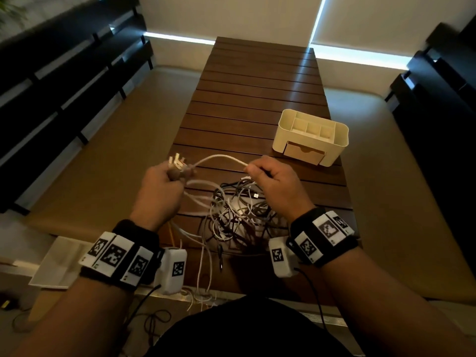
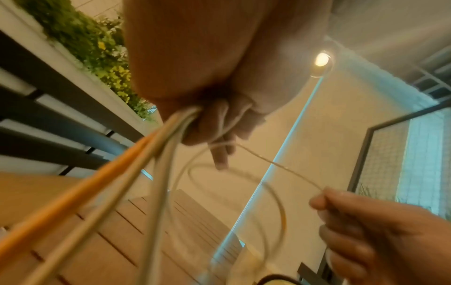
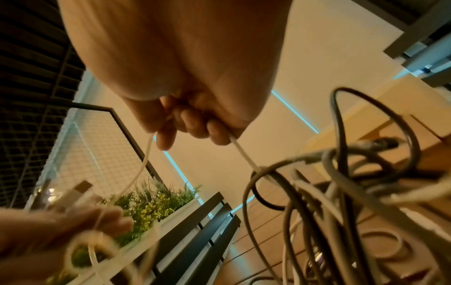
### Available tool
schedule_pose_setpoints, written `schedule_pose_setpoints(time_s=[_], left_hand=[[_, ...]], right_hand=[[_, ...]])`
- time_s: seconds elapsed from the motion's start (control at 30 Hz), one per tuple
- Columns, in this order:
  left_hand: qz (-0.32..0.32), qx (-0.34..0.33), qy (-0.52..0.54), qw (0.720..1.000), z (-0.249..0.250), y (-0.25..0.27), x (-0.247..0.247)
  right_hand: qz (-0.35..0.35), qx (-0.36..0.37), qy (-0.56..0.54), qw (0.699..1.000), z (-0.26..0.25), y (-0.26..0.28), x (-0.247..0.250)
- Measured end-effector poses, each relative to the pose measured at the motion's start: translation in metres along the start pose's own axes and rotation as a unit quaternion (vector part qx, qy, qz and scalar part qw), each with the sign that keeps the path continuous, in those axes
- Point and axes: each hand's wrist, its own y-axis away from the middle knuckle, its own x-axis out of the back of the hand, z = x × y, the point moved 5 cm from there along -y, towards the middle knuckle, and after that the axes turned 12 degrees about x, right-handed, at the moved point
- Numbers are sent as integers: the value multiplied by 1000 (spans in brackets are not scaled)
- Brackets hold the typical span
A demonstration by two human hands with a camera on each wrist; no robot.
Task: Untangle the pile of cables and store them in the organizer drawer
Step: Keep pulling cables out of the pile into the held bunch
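Organizer (image 1: pixel 332 148) compartments look bare, drawer (image 1: pixel 304 152) shut — both hands (image 1: pixel 161 188) (image 1: pixel 277 180) clench white cable (image 1: pixel 219 157).

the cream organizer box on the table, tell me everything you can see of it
The organizer is a cream, plastic-looking box with rounded corners, standing upright on the slatted wooden table, beyond the cable pile and to its right. Its open top is split into several compartments, which look empty. A tan drawer low in its front sits slightly pulled out. Neither hand touches it.
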Motion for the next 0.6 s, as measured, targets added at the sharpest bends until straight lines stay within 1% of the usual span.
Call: schedule_pose_setpoints(time_s=[0.07, 0.1, 0.2, 0.27, 0.33, 0.37, 0.4, 0.47, 0.53, 0.6], left_hand=[[56, -25, 45, 997, 7, 3, 6], [76, -44, 51, 995, 11, 5, 6], [125, -94, 36, 987, 19, 11, 3], [144, -114, 44, 982, 21, 15, 0], [148, -121, 63, 979, 21, 17, 1], [139, -124, 70, 980, 22, 18, 1], [116, -129, 74, 982, 23, 19, 0], [41, -146, 52, 987, 26, 21, -11], [-44, -161, -30, 986, 30, 23, -28], [-108, -162, -113, 974, 30, 25, -43]], right_hand=[[-45, 12, 29, 998, 1, -1, -6], [-67, 17, 40, 997, 2, 0, -11], [-112, 40, 74, 990, 4, 0, -22], [-127, 45, 95, 986, 5, -1, -24], [-143, 41, 112, 983, 7, -2, -23], [-150, 41, 118, 981, 8, -3, -22], [-156, 43, 121, 979, 8, -3, -21], [-164, 58, 115, 978, 5, -3, -22], [-162, 86, 101, 978, -3, -4, -23], [-157, 118, 92, 976, -12, -5, -24]])
